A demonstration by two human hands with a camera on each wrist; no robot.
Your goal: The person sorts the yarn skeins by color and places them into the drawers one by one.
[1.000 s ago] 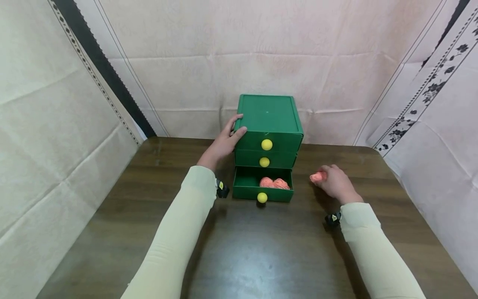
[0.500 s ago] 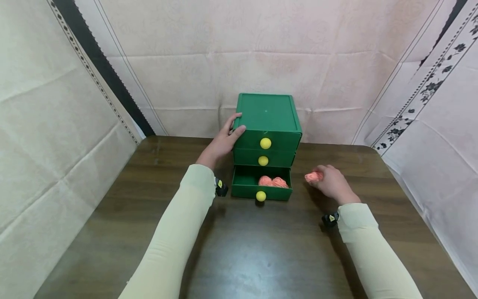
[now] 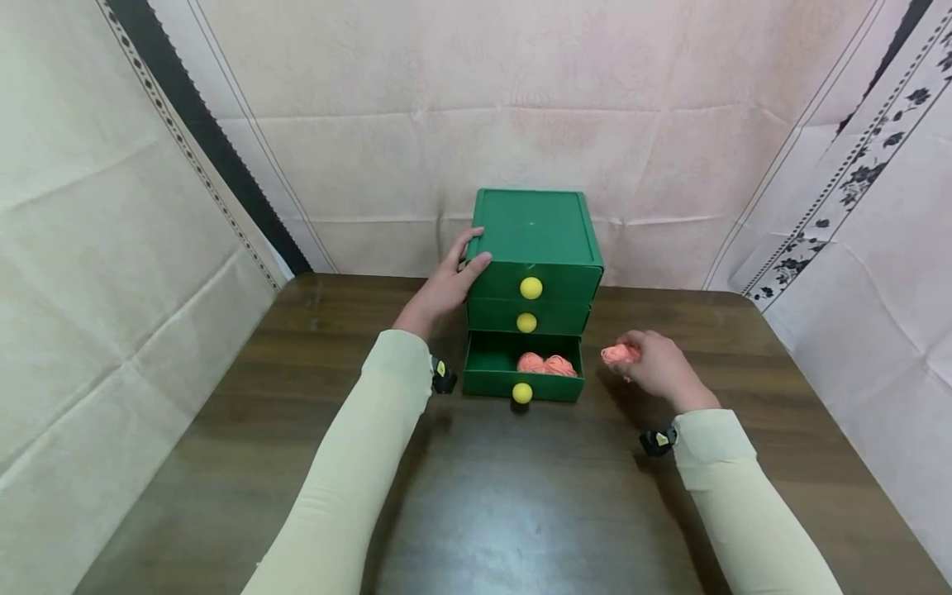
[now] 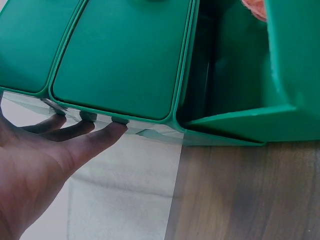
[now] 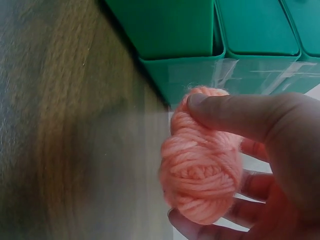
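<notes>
A green drawer cabinet [image 3: 532,227] with three stacked drawers and yellow round knobs stands at the table's back. Its bottom drawer [image 3: 487,383] is pulled out, with two coral balls of yarn [image 3: 531,362] inside on the right. My left hand [image 3: 446,285] rests against the cabinet's left side, thumb near the upper front edge; in the left wrist view its fingers [image 4: 95,145] touch the side wall. To the cabinet's right, my right hand [image 3: 661,368] pinches a third coral ball of yarn [image 5: 202,160] between thumb and fingers, held above the table and apart from the drawer.
The brown wooden table [image 3: 513,512] spreads in front of and beside the cabinet. Pale cloth [image 3: 357,149] hangs behind it and along both sides. Clear tape [image 5: 260,75] runs along the cabinet's side in the right wrist view.
My right hand has moved a little to the left, toward the pulled-out drawer, with the ball of yarn in its grip. The left hand has stayed on the cabinet.
</notes>
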